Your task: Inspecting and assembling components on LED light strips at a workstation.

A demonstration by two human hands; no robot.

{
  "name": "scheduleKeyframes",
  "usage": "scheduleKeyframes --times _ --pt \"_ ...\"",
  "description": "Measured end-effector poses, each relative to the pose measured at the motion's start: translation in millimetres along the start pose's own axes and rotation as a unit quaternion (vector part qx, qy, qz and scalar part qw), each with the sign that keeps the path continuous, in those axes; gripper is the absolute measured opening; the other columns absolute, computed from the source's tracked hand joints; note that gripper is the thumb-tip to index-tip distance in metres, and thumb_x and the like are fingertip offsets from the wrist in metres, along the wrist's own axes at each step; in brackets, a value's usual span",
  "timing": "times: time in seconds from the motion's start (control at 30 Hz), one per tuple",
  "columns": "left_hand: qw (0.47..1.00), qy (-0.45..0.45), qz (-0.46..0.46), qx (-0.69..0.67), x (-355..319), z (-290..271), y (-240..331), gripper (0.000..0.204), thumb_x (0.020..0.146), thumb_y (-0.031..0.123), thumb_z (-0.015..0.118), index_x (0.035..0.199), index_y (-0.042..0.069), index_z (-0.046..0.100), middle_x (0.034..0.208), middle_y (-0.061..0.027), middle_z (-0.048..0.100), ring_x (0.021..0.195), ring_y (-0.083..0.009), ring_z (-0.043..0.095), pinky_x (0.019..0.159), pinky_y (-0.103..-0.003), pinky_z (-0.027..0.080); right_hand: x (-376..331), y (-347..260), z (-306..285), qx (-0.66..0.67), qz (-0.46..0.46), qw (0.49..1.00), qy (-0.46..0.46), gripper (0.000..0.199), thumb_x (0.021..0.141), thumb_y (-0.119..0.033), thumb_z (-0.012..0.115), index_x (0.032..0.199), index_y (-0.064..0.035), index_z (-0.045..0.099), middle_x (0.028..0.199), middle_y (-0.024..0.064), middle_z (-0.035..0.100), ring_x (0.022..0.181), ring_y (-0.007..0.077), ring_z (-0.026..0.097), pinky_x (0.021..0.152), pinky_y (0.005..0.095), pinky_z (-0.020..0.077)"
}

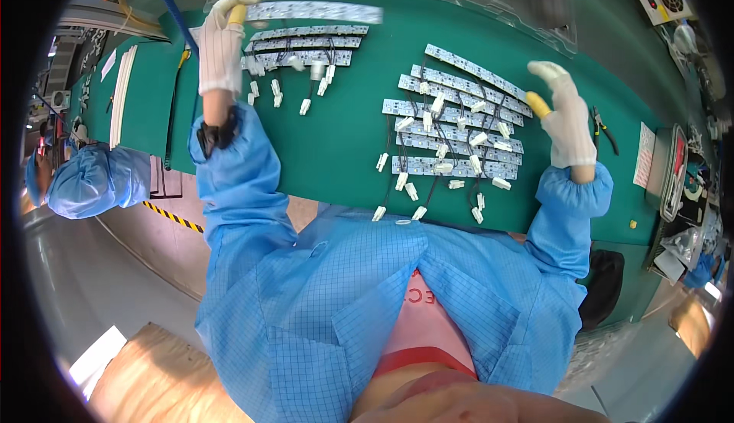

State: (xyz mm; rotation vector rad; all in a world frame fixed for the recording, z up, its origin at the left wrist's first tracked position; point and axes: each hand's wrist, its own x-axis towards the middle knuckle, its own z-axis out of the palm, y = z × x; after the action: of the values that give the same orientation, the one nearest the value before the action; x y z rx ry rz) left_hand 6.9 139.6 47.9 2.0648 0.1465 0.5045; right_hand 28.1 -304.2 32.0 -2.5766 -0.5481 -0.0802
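White-gloved left hand (221, 50) pinches a blurred white circuit strip (315, 12); white-gloved right hand (570, 121) open beside black-wired white strips (453, 113). Two groups laid out; what's left unclear.

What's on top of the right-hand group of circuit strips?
White connectors and thin black wires lie across those circuit strips. The strip faces directly beneath the connectors are covered, so whatever is mounted there can't be seen.
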Motion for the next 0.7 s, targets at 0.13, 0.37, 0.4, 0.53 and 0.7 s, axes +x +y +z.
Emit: scheduleKeyframes --times 0.13,0.37,0.4,0.53,0.7 --pt "0.979 -0.023 0.016 0.204 26.8 1.4 -71.4 0.029 0.082 0.002 0.046 0.106 0.007 0.063 0.099 -0.0066 0.064 0.086 -0.0182 0.060 0.082 -0.027 0.042 -4.6 29.9 28.8 -0.107 -0.045 0.993 -0.004 0.029 0.076 -0.008 0.068 0.103 -0.0091 0.057 0.117 0.0074 0.055 0.109 0.0259 0.053 0.087 0.0326 0.0452" --pt "0.988 0.001 0.153 -0.018 -17.7 36.8 35.5 0.027 0.088 0.008 0.049 0.112 0.004 0.060 0.103 -0.0086 0.065 0.097 -0.0190 0.060 0.086 -0.029 0.045 -17.9 -34.1 -23.3 0.539 0.065 0.839 0.048 0.024 0.084 -0.008 0.061 0.105 -0.0010 0.051 0.096 0.0134 0.061 0.074 0.0188 0.065 0.069 0.0291 0.0539" --pt "0.986 -0.094 0.076 -0.119 -41.1 48.1 72.4 0.040 0.094 0.028 0.044 0.120 -0.002 0.053 0.101 -0.0100 0.064 0.100 -0.0192 0.058 0.092 -0.030 0.041 -21.7 -43.2 -25.9 0.538 0.067 0.839 0.044 0.024 0.084 -0.008 0.061 0.105 -0.0010 0.051 0.096 0.0134 0.061 0.074 0.0188 0.065 0.069 0.0291 0.0539" --pt "0.894 -0.256 0.007 -0.369 -86.9 71.5 102.5 0.079 0.083 0.061 0.049 0.125 -0.005 0.044 0.094 -0.0177 0.065 0.101 -0.0264 0.060 0.094 -0.042 0.042 -25.1 -63.8 -22.3 0.638 0.066 0.767 0.038 0.029 0.083 -0.016 0.065 0.104 -0.0012 0.052 0.092 0.0137 0.062 0.070 0.0182 0.065 0.064 0.0273 0.0531" --pt "0.950 -0.192 0.046 -0.243 -94.0 78.6 83.0 0.050 0.074 0.029 0.075 0.114 0.004 0.058 0.105 -0.0096 0.064 0.081 -0.0175 0.065 0.081 -0.029 0.048 -29.6 -58.2 -21.4 0.475 0.125 0.870 0.051 0.032 0.088 -0.025 0.060 0.107 -0.0005 0.054 0.076 0.0069 0.061 0.060 0.0121 0.060 0.058 0.0226 0.0481"
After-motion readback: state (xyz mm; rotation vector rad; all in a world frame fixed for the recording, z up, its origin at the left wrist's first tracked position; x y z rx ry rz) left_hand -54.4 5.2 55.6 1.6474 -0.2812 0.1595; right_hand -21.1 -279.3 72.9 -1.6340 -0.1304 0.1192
